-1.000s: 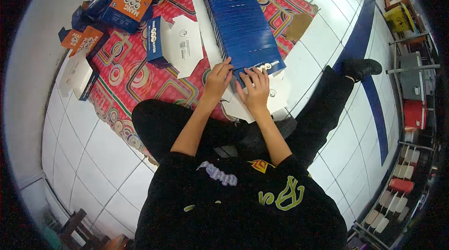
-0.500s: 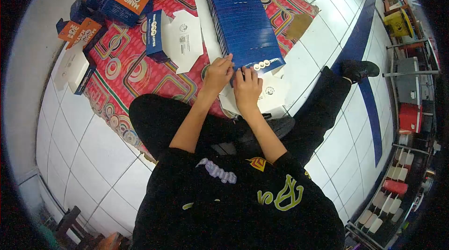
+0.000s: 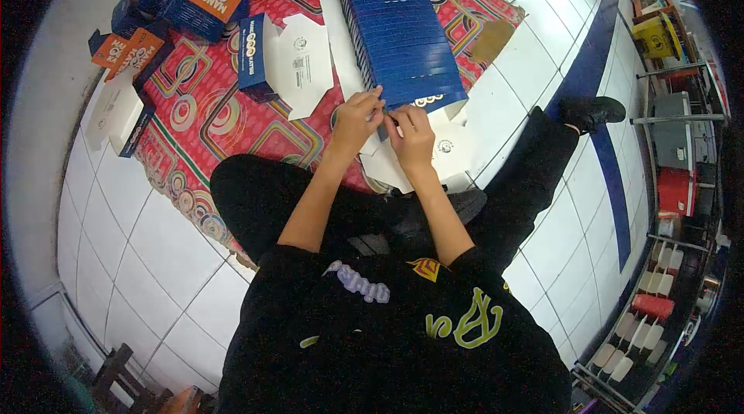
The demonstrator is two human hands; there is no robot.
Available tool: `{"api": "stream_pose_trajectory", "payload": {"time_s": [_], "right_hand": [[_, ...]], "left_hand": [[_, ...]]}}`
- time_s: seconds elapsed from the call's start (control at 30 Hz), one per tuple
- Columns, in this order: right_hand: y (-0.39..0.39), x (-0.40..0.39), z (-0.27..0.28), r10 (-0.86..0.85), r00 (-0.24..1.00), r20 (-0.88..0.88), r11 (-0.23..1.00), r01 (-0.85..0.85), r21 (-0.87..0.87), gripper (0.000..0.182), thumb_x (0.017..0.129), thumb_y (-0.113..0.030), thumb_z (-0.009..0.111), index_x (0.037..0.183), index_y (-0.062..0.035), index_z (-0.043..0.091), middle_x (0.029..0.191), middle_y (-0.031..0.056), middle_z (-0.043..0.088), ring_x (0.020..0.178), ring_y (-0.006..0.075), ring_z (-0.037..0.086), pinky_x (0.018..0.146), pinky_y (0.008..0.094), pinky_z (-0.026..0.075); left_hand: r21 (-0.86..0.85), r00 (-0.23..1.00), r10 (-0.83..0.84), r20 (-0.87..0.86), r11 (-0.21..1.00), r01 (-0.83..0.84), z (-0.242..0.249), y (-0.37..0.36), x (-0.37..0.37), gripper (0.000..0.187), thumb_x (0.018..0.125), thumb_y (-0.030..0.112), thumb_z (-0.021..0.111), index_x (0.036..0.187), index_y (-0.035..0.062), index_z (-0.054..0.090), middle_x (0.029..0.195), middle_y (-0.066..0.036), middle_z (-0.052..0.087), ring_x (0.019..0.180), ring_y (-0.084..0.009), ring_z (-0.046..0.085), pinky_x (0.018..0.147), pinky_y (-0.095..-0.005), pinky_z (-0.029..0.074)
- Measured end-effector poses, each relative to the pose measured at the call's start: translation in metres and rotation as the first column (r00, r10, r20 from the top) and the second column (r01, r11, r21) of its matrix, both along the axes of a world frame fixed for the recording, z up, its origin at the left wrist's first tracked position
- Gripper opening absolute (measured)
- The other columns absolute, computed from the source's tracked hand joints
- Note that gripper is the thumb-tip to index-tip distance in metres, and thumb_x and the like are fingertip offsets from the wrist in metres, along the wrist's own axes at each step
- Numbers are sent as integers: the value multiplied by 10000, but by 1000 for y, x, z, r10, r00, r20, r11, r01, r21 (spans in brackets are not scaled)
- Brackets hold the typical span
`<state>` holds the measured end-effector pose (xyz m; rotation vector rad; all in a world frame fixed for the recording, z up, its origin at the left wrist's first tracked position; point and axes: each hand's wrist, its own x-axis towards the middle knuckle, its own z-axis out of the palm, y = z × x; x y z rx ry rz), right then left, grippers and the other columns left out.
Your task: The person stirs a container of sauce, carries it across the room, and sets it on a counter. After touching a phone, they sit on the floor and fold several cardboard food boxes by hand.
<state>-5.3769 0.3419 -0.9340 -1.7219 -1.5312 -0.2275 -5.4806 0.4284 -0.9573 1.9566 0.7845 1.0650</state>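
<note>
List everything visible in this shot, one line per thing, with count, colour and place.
stack of flat carton blanks: one long fanned row, blue, on the mat ahead of the hands
top carton blank: one, white inner side up, at the near end of the row, under both hands
patterned mat: one, red with coloured rings, on the floor
half-folded carton: one, blue and white, left of the row
folded boxes: several, blue and orange, far left on the mat
tiled floor: white, with a blue stripe at right
shelving with containers: red, yellow and white items, right edge
left hand: one, fingers pinching the blank's edge
right hand: one, fingers on the same edge
</note>
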Motion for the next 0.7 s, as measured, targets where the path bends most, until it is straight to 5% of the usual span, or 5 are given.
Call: {"api": "stream_pose_trajectory", "payload": {"time_s": [0.2,0.3,0.4,0.53,0.7], "right_hand": [[-34,-6,-4,83,988,-133,995,-73,73,288,701,-27,683,954,11,550,972,184,528,924,344,540,763,405,463],[-38,-16,-27,-140,923,-358,990,144,-15,362,725,-79,692,1007,5,481,917,163,506,828,323,529,682,391,442],[-29,-14,-49,-101,886,-452,974,-6,-228,327,737,-97,687,969,8,483,886,166,516,790,329,541,663,399,439],[-16,-16,-55,-175,950,-258,921,66,-384,161,801,-129,615,866,-1,543,744,200,567,682,391,565,593,435,447],[-12,-20,-56,-180,973,-146,955,137,-264,191,814,-138,615,764,36,553,664,256,571,598,422,569,542,458,444]], "left_hand": [[169,990,85,114,980,-104,-16,-5,6,175,697,-18,654,871,-12,634,1040,-92,635,778,-223,634,652,-308,532],[221,987,160,-9,963,-154,-9,-14,4,242,698,-15,645,936,-13,598,1076,-111,599,880,-261,612,733,-329,511],[67,971,237,40,969,-239,-18,-17,9,365,703,-13,633,1053,-16,531,1128,-154,536,991,-319,557,831,-372,463],[-109,983,180,-30,977,-182,-41,-19,11,481,721,-23,600,1172,-12,432,1149,-206,480,1017,-374,510,857,-412,423],[-111,975,214,-54,969,-219,-55,-20,14,460,723,-34,579,1157,-10,430,1069,-211,486,951,-395,519,797,-422,429]]}}
